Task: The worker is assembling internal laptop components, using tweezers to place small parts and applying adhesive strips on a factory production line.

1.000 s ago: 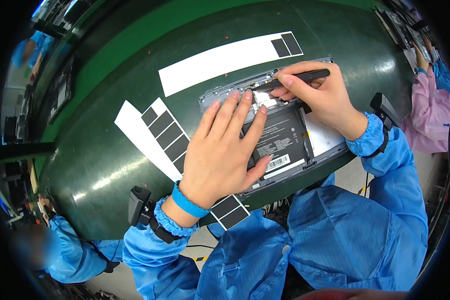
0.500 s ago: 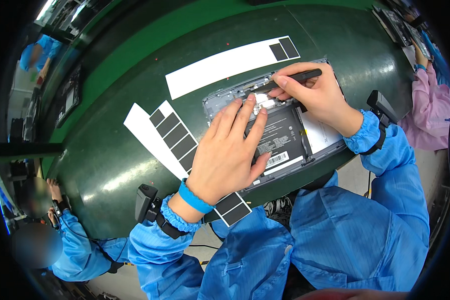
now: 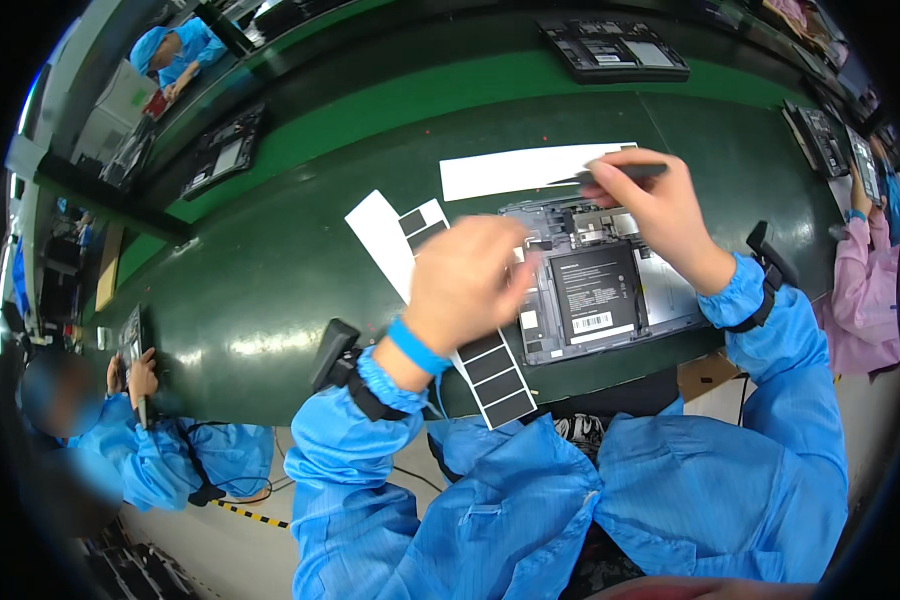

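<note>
An opened laptop base (image 3: 675, 290) lies on the green table in front of me, its black battery (image 3: 595, 285) and inner boards exposed. Above its far right part, my right hand (image 3: 665, 210) pinches slim black tweezers (image 3: 653, 171), with the pointed tip directed left over a white strip sheet (image 3: 505, 176). My left hand (image 3: 470, 275) hovers at the laptop's left edge; motion blurs its fingers, so their grip is unclear. Beneath and beside this hand lie a sheet of black rectangular pads (image 3: 502, 386) and another white strip (image 3: 378, 228).
Another opened laptop base (image 3: 615, 50) rests beyond the table's far edge, and one more (image 3: 225, 150) sits at the far left. On the left a co-worker's hands (image 3: 142, 372) hold a device. A person's pink sleeve (image 3: 855, 260) shows at the right, near stacked laptop parts (image 3: 815, 140).
My left hand has lifted off the laptop and moved to its left edge. My right hand has raised the tweezers from the laptop's inside toward the far strip. The view has shifted.
</note>
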A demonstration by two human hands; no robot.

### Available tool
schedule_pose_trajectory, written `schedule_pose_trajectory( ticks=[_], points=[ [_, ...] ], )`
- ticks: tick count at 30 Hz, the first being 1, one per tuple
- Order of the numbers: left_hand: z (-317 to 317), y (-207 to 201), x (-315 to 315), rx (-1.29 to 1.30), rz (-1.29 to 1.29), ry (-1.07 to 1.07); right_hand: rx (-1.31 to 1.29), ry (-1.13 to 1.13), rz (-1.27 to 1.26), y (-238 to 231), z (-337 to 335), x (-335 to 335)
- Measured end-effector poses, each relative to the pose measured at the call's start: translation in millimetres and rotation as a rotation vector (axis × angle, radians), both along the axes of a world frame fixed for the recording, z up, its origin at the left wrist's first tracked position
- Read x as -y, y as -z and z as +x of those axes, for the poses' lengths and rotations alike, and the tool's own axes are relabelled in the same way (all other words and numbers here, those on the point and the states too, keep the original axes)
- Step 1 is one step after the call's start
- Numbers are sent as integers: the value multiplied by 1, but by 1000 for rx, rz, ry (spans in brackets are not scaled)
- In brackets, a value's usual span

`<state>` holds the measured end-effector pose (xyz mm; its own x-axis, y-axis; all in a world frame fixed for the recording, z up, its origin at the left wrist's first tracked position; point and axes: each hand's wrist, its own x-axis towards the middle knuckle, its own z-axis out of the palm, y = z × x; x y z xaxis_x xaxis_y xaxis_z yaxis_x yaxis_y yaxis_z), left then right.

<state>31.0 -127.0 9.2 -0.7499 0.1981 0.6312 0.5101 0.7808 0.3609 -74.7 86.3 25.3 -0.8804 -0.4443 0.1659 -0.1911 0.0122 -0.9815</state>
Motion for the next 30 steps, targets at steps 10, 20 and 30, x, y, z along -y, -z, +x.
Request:
schedule_pose_trajectory(
  ticks=[10,20,30],
  points=[
    [20,44,62,335,-190,-579,-269,-126,250,36,-14,139],
    [20,41,59,370,-287,-587,-296,-171,312,35,-10,142],
    [22,47,61,368,-289,-581,-358,-160,295,36,-12,144]
  ],
)
